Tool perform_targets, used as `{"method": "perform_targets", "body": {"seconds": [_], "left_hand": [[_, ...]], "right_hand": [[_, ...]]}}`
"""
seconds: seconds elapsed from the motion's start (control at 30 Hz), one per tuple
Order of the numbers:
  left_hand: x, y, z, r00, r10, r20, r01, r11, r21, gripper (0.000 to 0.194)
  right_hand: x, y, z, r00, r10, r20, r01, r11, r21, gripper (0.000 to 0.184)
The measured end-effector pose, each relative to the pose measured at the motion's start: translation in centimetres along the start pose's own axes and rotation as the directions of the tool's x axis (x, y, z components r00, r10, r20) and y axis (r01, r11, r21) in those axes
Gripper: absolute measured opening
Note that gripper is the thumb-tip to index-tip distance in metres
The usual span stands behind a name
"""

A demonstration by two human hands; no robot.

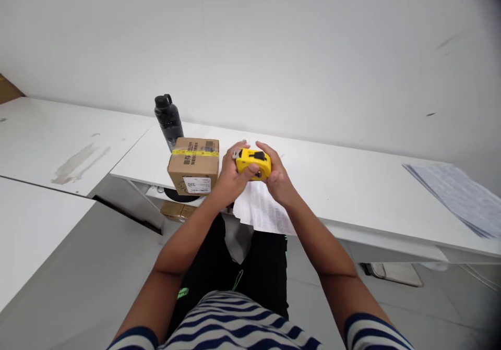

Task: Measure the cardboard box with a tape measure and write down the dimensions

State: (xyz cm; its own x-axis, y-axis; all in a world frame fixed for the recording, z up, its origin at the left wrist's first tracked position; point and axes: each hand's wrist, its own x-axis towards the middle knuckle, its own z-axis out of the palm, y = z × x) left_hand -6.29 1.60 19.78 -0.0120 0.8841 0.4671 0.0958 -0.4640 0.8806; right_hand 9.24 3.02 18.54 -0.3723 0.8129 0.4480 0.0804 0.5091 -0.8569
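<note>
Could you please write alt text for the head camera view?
A person's left hand and right hand hold a yellow tape measure over a white desk; a cardboard box and dark bottle stand to the left.

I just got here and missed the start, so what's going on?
A person holds a yellow tape measure above a white table, left grip and right grip both on it, its metal tip showing. A cardboard box and a dark bottle stand to the left; printed sheets lie in front, and more papers at far right.
</note>
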Motion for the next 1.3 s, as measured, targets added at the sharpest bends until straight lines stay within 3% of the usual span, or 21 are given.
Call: {"method": "perform_targets", "body": {"seconds": [0.1, 0.2, 0.37, 0.5, 0.57, 0.67, 0.77, 0.83, 0.93, 1.07, 1.2, 1.3], "left_hand": [[1.3, 4.2, -4.9, 0.970, -0.214, 0.115, 0.221, 0.974, -0.052, 0.065], [1.4, 6.0, -9.2, 0.925, -0.324, 0.197, 0.354, 0.925, -0.141, 0.058], [0.0, 5.3, -12.7, 0.936, -0.347, 0.059, 0.351, 0.934, -0.069, 0.052], [-0.2, 4.2, -14.5, 0.910, -0.411, 0.053, 0.412, 0.911, -0.008, 0.047], [0.6, 3.6, -16.4, 0.906, -0.424, -0.018, 0.424, 0.906, 0.012, 0.042], [2.3, 2.1, -20.0, 0.887, -0.409, -0.215, 0.426, 0.904, 0.039, 0.034], [3.7, 0.2, -22.5, 0.865, -0.459, -0.202, 0.483, 0.871, 0.089, 0.032], [4.1, -0.9, -22.7, 0.833, -0.544, -0.105, 0.553, 0.804, 0.218, 0.036], [4.2, -1.8, -21.2, 0.775, -0.632, -0.022, 0.588, 0.708, 0.391, 0.049], [3.9, -1.8, -19.3, 0.777, -0.626, -0.068, 0.586, 0.680, 0.441, 0.060], [3.7, -1.4, -18.9, 0.750, -0.662, -0.002, 0.600, 0.678, 0.424, 0.062], [3.8, -1.0, -19.3, 0.790, -0.613, -0.010, 0.553, 0.706, 0.444, 0.051]], "right_hand": [[2.7, -2.0, 2.5, 0.998, -0.034, 0.053, 0.036, 0.999, -0.028, 0.076], [4.8, -3.0, 4.2, 0.988, -0.108, 0.107, 0.126, 0.976, -0.176, 0.065], [6.6, -4.4, 4.5, 0.949, -0.094, 0.300, 0.217, 0.886, -0.409, 0.049], [7.0, -5.0, 2.6, 0.943, -0.047, 0.330, 0.196, 0.879, -0.435, 0.041], [7.1, -4.6, 0.8, 0.962, 0.025, 0.270, 0.095, 0.901, -0.423, 0.043], [7.6, -3.0, -2.6, 0.974, 0.151, 0.169, -0.096, 0.950, -0.299, 0.052], [8.3, -1.2, -4.9, 0.967, 0.212, 0.141, -0.172, 0.952, -0.252, 0.053], [8.6, -0.2, -5.1, 0.960, 0.225, 0.166, -0.171, 0.942, -0.290, 0.053], [8.7, 0.2, -3.5, 0.951, 0.221, 0.215, -0.149, 0.940, -0.308, 0.061], [8.4, -0.3, -1.0, 0.959, 0.214, 0.184, -0.137, 0.923, -0.360, 0.072], [8.0, -0.4, -0.4, 0.960, 0.193, 0.202, -0.114, 0.930, -0.350, 0.067], [8.0, -0.3, -0.9, 0.969, 0.115, 0.220, -0.033, 0.938, -0.344, 0.055]]}}
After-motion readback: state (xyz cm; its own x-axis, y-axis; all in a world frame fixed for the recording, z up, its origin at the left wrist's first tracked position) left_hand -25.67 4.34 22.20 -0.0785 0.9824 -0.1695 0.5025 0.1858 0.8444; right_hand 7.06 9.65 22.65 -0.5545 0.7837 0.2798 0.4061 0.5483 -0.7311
